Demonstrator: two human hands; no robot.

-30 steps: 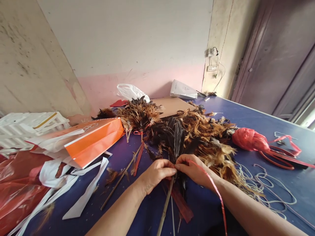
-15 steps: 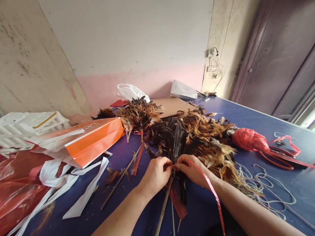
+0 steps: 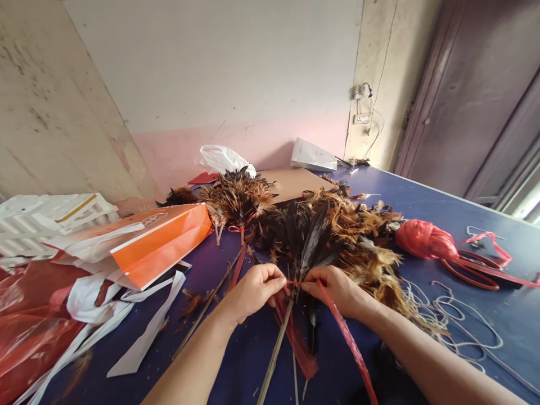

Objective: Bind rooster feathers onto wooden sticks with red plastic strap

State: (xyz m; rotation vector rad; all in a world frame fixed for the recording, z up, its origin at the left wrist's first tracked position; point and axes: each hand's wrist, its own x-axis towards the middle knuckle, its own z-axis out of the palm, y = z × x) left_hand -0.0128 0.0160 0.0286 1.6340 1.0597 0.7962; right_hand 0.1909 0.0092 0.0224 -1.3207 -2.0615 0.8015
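A thin stick (image 3: 276, 351) lies on the blue table (image 3: 422, 197) with dark feathers (image 3: 310, 242) bunched at its far end. My left hand (image 3: 251, 292) is closed, pinching a red ribbon (image 3: 346, 337) at the base of the feathers. My right hand (image 3: 337, 289) is closed on the same ribbon, whose long tail runs down toward me. Both hands sit on either side of the stick where the ribbon is wound.
A heap of brown and black feathers (image 3: 358, 230) lies behind the hands. A red ribbon roll (image 3: 424, 239) and white string (image 3: 455, 315) lie to the right. An orange paper bag (image 3: 156, 242), white strips (image 3: 139, 343) and red plastic (image 3: 29, 320) crowd the left.
Both hands have drawn slightly apart, pulling the red ribbon taut across the stick. The feather bunch has tipped a little to the right.
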